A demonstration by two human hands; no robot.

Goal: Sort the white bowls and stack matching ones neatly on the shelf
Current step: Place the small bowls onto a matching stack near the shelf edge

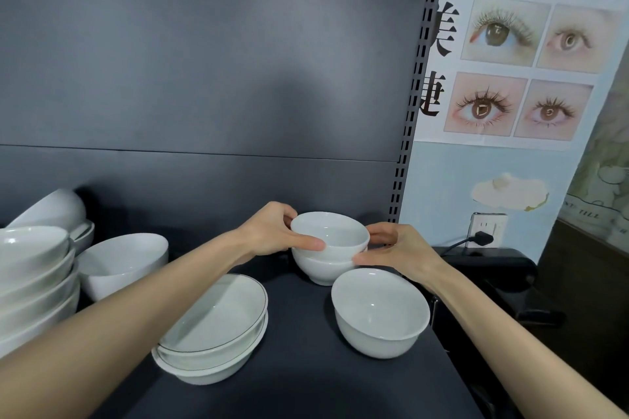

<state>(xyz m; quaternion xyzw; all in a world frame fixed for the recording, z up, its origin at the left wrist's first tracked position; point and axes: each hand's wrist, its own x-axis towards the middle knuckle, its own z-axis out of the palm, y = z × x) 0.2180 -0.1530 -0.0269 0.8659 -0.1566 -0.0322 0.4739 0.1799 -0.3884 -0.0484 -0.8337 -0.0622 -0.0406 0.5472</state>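
Reaching forward over the shelf (pixel 306 371), both forearms are extending from the lower corners and converging at the back right. The left hand (pixel 272 231) is gripping the left side of the top small bowl (pixel 328 231), thumb lying along its near wall, fingers curling behind the rim. The right hand (pixel 403 252) is gripping the right side of the same bowl, thumb at the seam where it is nesting in the lower bowl (pixel 320 272). A third matching bowl (pixel 379 311) is standing just in front, apart from the pair. Two dark-rimmed shallow bowls (pixel 214 326) are sitting stacked beneath the left forearm
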